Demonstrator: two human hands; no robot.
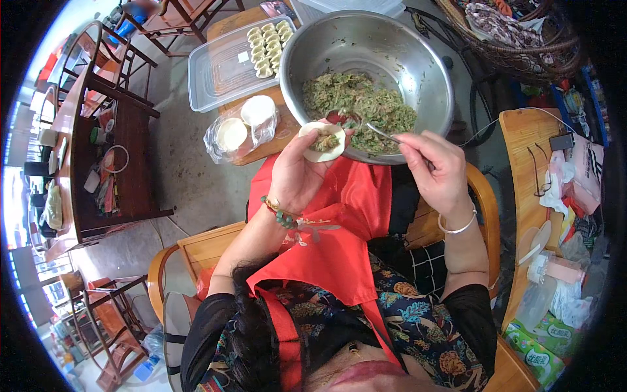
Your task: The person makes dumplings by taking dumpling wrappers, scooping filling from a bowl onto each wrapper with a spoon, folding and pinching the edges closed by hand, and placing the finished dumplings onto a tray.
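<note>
A round dumpling wrapper [312,153] lies on the fingers of my left hand [299,171], with the thumb pressing its edge. Green and brown filling [327,142] is heaped in the wrapper's middle. My right hand [436,164] grips a metal spoon [379,131] by its handle; the spoon's bowl is just above and right of the wrapper. Behind both hands stands a large stainless steel bowl [421,54], partly filled with chopped filling [377,100]. Two stacks of wrappers [258,110] sit in a clear plastic bag [215,142] to the left.
A clear plastic tray [210,78] holds rows of folded dumplings [264,49] on the wooden stool [232,22]. At right, a wooden bench [521,132] carries eyeglasses [536,171], bags and cartons. A wicker basket [529,59] is at upper right. A red apron [323,255] covers my lap.
</note>
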